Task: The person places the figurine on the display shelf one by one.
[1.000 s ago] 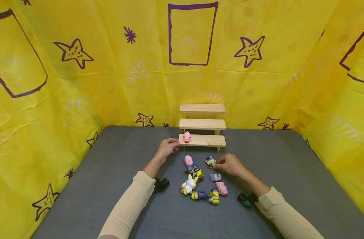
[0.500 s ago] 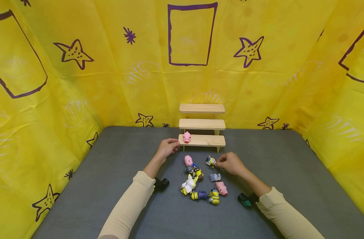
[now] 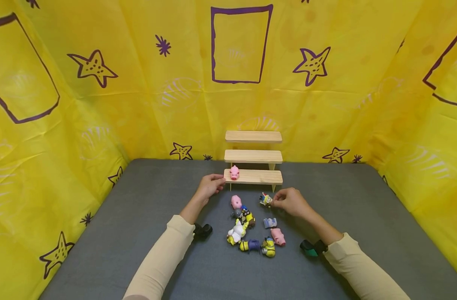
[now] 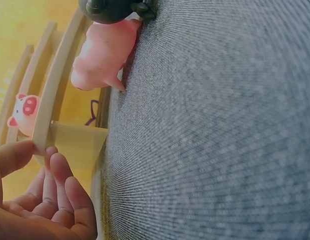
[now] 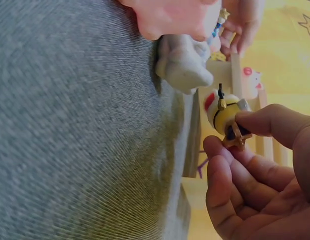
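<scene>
My left hand [image 3: 210, 186] pinches the left end of the lowest step of a three-tier wooden display stand [image 3: 256, 177]; thumb above, fingertips below in the left wrist view. On that step, near the hand, stands a pink toy pig [image 3: 234, 172]. Between thumb and fingertips of my right hand [image 3: 291, 202] is a small yellow minion figurine [image 5: 226, 111] with goggles and a red-and-white top. The right wrist view shows it tilted sideways, off the cloth, in front of the stand. Its lower part is partly covered by my thumb.
Several toys lie on the grey cloth [image 3: 213, 275] between my arms: pink pigs [image 3: 278, 236], a grey-blue figure [image 3: 270, 223], a white-and-yellow figure [image 3: 236, 232] and minions [image 3: 268, 247]. A yellow patterned curtain [image 3: 138, 116] encloses the back and sides.
The right hand has moved slightly away from me toward the stand, and the minion figurine in it has turned more upright. My left hand has stayed at the step's end.
</scene>
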Demonstrator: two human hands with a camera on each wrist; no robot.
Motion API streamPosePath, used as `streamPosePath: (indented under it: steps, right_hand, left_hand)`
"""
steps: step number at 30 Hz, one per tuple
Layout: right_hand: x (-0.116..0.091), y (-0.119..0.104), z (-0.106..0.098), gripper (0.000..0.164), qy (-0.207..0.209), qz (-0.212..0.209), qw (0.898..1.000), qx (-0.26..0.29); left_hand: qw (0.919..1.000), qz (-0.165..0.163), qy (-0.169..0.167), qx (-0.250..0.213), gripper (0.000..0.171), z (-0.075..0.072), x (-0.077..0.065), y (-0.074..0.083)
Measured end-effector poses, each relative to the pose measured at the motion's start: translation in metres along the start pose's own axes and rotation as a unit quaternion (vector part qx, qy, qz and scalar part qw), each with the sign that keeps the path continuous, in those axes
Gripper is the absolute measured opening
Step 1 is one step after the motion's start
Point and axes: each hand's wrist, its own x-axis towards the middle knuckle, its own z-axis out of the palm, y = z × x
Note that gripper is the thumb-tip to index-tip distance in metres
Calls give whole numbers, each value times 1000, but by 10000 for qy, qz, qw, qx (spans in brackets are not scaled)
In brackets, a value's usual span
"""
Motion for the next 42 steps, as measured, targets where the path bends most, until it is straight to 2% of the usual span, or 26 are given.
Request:
streamPosePath:
  steps: [14, 26, 34, 42]
  right_hand:
    - [5, -8, -8, 10, 111, -186, 9996, 165]
    - [15, -23, -21, 10, 216, -256, 9994, 102]
    - [25, -39, -32, 14, 296, -443, 9985, -125]
    - [43, -52, -39, 16, 447, -751, 9954, -380]
  left_hand:
    - [10000, -32, -32, 9, 32, 0, 0, -2]
    - [10000, 44, -9, -20, 32, 1, 1, -3]
    - [10000, 1, -40, -31, 32, 0, 0, -3]
    - [10000, 20, -22, -38, 32, -1, 0, -2]
